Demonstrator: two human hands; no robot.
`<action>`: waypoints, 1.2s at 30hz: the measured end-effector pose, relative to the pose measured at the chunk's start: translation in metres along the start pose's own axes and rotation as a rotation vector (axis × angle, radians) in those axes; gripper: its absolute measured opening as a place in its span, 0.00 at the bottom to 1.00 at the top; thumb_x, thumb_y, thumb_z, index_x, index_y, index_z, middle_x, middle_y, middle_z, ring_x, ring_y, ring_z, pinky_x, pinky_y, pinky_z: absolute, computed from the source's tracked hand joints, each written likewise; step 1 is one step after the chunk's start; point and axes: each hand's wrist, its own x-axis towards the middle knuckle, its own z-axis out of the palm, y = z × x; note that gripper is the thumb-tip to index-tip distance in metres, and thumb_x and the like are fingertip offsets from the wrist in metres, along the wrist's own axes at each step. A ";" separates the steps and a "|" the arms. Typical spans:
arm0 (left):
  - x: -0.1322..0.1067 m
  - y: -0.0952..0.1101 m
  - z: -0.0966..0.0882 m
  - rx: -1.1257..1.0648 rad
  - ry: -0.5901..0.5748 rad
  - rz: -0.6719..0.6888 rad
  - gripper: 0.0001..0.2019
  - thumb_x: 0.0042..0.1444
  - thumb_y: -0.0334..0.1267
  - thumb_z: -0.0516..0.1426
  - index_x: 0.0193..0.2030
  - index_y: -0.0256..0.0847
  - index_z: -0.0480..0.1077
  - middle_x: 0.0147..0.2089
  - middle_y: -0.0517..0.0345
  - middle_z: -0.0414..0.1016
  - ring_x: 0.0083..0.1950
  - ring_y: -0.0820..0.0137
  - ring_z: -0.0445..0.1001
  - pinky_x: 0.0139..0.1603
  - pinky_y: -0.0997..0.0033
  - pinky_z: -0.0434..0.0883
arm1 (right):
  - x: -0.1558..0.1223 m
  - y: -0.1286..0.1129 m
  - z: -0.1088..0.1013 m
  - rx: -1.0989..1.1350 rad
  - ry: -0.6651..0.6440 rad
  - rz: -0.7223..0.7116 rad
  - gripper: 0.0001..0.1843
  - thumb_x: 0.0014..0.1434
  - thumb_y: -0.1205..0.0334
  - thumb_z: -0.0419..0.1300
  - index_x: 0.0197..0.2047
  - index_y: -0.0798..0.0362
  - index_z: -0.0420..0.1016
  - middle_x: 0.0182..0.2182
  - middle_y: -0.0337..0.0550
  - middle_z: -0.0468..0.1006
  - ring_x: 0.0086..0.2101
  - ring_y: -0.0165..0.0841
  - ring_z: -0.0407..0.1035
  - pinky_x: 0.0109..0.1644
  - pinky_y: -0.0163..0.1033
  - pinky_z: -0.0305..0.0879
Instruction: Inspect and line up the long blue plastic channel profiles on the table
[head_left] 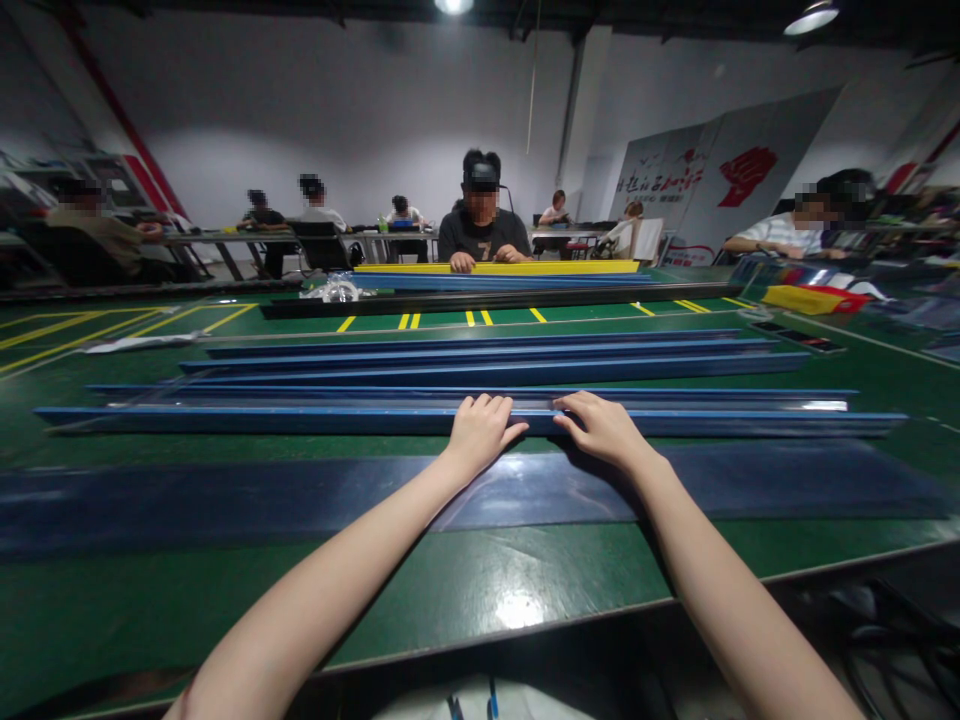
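Observation:
A long blue channel strip with raised edges lies crosswise in front of me. My left hand is closed over its near edge close to the middle, fingers on the inner side and thumb on the outer. A short way to the right, my right hand pinches that same edge, its thumb in front and fingers over the top. Something clear and shiny shows inside the channel at its right end. Below both hands, a wide clear plastic strip lies flat on the green table.
Another blue channel lies just beyond. Farther back are a black strip, yellow strips and crumpled clear plastic. A phone and a yellow-red item lie right. A co-worker sits opposite, hands on the yellow strips.

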 end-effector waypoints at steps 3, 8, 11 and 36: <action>0.000 0.001 0.000 0.005 -0.001 -0.012 0.17 0.57 0.52 0.51 0.39 0.38 0.66 0.36 0.52 0.74 0.40 0.64 0.69 0.36 0.66 0.57 | 0.000 -0.001 0.000 0.004 -0.013 0.009 0.14 0.61 0.58 0.48 0.41 0.53 0.72 0.41 0.47 0.75 0.41 0.35 0.67 0.41 0.35 0.59; 0.001 0.001 0.000 0.006 -0.010 -0.034 0.19 0.56 0.53 0.51 0.38 0.36 0.66 0.35 0.51 0.74 0.39 0.63 0.69 0.36 0.66 0.57 | 0.000 -0.002 -0.002 0.008 -0.023 0.019 0.12 0.61 0.58 0.48 0.38 0.53 0.71 0.37 0.46 0.74 0.38 0.34 0.66 0.38 0.34 0.56; 0.001 0.002 -0.001 0.007 -0.006 -0.040 0.20 0.56 0.54 0.50 0.38 0.36 0.66 0.35 0.51 0.73 0.39 0.63 0.69 0.36 0.66 0.57 | 0.001 -0.002 -0.002 0.001 -0.019 0.017 0.12 0.61 0.58 0.48 0.37 0.53 0.70 0.36 0.46 0.74 0.37 0.34 0.66 0.37 0.34 0.55; 0.000 0.001 -0.001 0.008 -0.006 -0.045 0.19 0.56 0.54 0.50 0.37 0.37 0.66 0.35 0.52 0.73 0.40 0.64 0.69 0.38 0.66 0.58 | 0.004 -0.014 0.000 -0.050 -0.051 -0.010 0.12 0.60 0.58 0.48 0.39 0.53 0.69 0.34 0.45 0.72 0.34 0.33 0.66 0.34 0.34 0.53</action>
